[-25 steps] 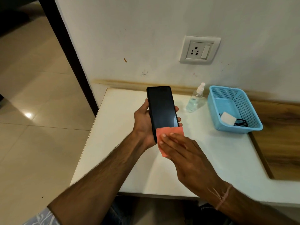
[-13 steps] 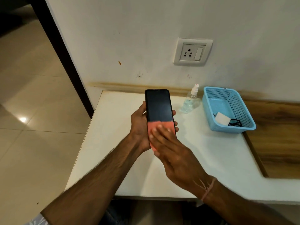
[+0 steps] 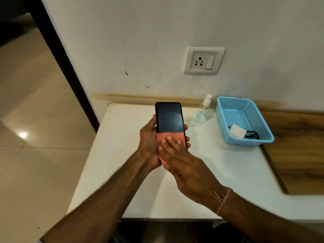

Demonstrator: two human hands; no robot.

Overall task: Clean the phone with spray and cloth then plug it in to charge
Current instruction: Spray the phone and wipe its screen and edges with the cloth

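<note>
now the phone (image 3: 169,120) is hovering over the left half of the white table (image 3: 122,155), its dark screen facing the camera and its top end pointing toward the wall. the left hand (image 3: 149,142) is gripping it from behind, thumb lying along the left edge and fingertips wrapping the right edge. a pink cloth (image 3: 161,135) is covering the screen's lower part, and the right hand (image 3: 189,171) is pressing it flat with straight, spread fingers. farther right, a clear spray bottle (image 3: 203,113) is standing just beside a blue basket (image 3: 249,111), which is holding a white charger (image 3: 237,131) and a black cable (image 3: 252,135). a wall socket (image 3: 204,60) is sitting above the bottle.
</note>
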